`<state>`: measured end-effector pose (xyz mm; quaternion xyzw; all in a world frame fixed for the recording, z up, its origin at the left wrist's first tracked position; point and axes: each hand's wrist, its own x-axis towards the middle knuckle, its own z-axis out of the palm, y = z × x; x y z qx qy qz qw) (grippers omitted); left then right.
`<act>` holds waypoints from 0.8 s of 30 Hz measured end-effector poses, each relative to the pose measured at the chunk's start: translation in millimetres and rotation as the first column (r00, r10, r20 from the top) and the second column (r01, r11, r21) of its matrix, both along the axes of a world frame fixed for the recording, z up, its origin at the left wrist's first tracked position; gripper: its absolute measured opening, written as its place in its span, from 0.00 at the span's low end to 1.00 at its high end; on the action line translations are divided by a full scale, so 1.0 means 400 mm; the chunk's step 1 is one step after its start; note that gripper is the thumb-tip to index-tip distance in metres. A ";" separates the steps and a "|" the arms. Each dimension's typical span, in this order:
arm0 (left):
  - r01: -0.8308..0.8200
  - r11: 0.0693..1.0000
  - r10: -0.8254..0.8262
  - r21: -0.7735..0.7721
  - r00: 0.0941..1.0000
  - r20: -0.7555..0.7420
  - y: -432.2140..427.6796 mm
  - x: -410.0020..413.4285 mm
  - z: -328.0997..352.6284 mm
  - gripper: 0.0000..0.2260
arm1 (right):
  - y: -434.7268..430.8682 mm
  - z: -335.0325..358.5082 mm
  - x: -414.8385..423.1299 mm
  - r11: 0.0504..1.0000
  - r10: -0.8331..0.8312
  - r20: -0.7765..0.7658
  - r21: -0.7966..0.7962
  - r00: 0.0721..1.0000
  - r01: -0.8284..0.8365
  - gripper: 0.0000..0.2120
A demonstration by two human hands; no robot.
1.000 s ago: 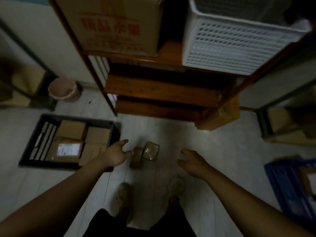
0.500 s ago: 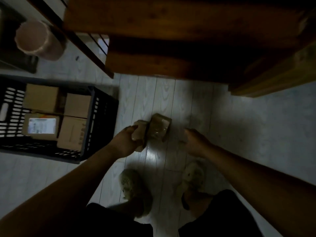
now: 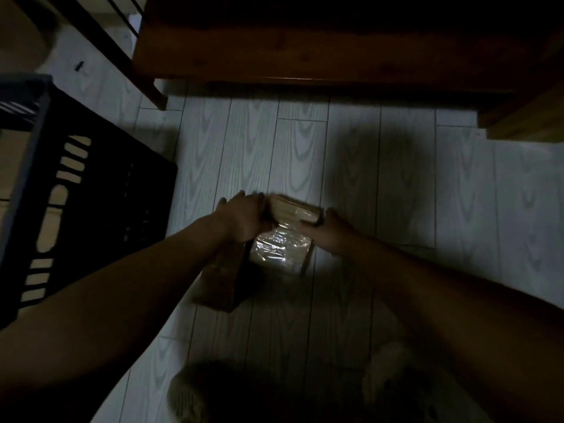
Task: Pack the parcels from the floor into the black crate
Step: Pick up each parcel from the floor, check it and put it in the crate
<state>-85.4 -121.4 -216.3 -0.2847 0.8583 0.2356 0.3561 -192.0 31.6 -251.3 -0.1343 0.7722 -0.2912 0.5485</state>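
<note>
Two parcels counted, mid-floor (image 3: 396,193), right of the one crate (image 3: 91,209). Your left hand (image 3: 244,218) and right hand (image 3: 329,230) both clasp the taped parcel (image 3: 283,251) by its far end. The plain parcel (image 3: 219,282) lies just beside its left side.

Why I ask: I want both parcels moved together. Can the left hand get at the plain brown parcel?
Probably yes, but not freely: the brown parcel lies beneath the left forearm with nothing on it, yet the left hand is gripping the taped parcel beside it.
</note>
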 end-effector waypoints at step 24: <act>-0.271 0.442 0.892 0.855 0.238 -0.385 -0.115 -0.143 0.182 0.32 | -0.202 0.263 -0.094 0.771 -0.523 -0.259 -0.549 0.812 0.322 0.31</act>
